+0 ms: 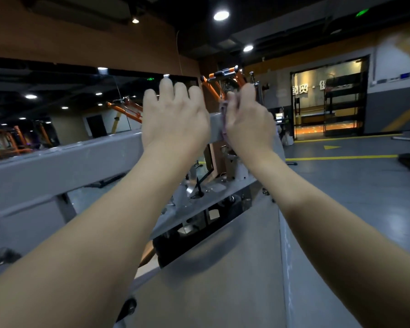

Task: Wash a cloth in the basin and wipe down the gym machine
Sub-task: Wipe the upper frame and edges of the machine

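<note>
Cloth (224, 119) sits bunched under right hand (249, 121) against machine beam (62, 162).

Both arms reach forward, left hand (175, 119) fingers spread, right hand (249, 119) fingers curled.

cloth (223, 114): pale purple. gym machine (57, 162) frame: plain light grey. Behind it, second machine's arms (211, 88): orange with black grips. Right of it, floor (341, 185): grey, yellow lines (341, 158).

Left hand (175, 119) on beam (57, 162), cloth (223, 119) right.
</note>
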`<state>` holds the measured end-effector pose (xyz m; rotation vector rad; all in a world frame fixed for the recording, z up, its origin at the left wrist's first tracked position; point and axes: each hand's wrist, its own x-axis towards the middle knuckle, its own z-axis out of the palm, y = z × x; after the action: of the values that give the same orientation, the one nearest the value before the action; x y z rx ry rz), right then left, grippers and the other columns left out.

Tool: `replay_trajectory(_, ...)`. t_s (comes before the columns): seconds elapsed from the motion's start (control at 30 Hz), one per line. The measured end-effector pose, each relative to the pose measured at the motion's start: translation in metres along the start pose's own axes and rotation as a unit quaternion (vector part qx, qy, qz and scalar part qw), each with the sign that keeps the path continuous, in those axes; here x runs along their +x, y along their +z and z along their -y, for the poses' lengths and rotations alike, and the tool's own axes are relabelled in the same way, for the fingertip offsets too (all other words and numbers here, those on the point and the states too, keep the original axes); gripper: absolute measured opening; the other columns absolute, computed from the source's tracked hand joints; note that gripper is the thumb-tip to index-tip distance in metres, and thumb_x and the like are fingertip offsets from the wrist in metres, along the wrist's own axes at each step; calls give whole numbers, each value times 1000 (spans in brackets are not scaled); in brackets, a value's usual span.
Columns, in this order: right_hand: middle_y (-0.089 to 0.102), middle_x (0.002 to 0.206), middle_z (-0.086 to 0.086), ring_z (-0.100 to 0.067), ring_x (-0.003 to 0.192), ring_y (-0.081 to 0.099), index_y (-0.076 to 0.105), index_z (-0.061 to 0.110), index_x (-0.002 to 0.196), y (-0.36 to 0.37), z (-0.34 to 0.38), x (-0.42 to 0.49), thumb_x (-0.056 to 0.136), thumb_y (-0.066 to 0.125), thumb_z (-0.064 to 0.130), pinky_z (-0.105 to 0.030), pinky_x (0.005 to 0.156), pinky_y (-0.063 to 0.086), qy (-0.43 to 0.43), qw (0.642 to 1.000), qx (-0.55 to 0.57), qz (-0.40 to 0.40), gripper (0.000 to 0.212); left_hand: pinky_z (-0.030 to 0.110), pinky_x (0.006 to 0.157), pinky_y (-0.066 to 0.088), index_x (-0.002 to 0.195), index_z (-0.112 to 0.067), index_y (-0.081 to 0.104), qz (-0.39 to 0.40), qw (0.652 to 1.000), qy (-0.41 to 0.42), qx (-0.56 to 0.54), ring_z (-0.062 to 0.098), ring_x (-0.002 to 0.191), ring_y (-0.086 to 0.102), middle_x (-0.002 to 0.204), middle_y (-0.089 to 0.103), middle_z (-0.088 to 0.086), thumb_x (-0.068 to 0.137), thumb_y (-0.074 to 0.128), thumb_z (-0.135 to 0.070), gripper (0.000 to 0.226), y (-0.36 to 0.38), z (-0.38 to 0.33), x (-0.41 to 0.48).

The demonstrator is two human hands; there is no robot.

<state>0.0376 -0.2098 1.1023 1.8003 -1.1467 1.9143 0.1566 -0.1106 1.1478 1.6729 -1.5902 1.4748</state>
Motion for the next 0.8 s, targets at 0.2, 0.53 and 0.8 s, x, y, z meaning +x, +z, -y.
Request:
replay_trajectory(0.2, 58, 82, -10, -32, 74, 60, 43, 9, 111, 3, -70, -26, 112, 28, 37, -32, 49, 26, 321, 945, -65, -14, 32, 49, 82, 36, 106, -11, 52, -7, 1000, 6, -23, 35, 100, 47, 103, 55, 15, 101, 35, -26, 23, 5, 3, -2)
replay_trajectory(0.53, 45, 69, 14, -8, 50, 49, 46, 10, 104, -6, -50, -17, 111, 36, 36, -23, 44, 27, 7, 999, -48, 22, 29, 50, 84, 37, 109, -10, 54, 14, 1000, 3, -5, 36, 100, 48, 105, 58, 16, 106, 29, -37, 37, 5, 1, -1)
replay_trajectory(0.8, 63, 103, -17, -42, 79, 63, 46, 7, 114, -19, -121, -58, 110, 35, 38, -38, 61, 33, 78, 989, -12, 121, 33, 51, 85, 38, 106, -11, 55, 23, 998, -21, 56, 35, 97, 49, 102, 58, 13, 106, 27, -50, 48, 4, -12, -6)
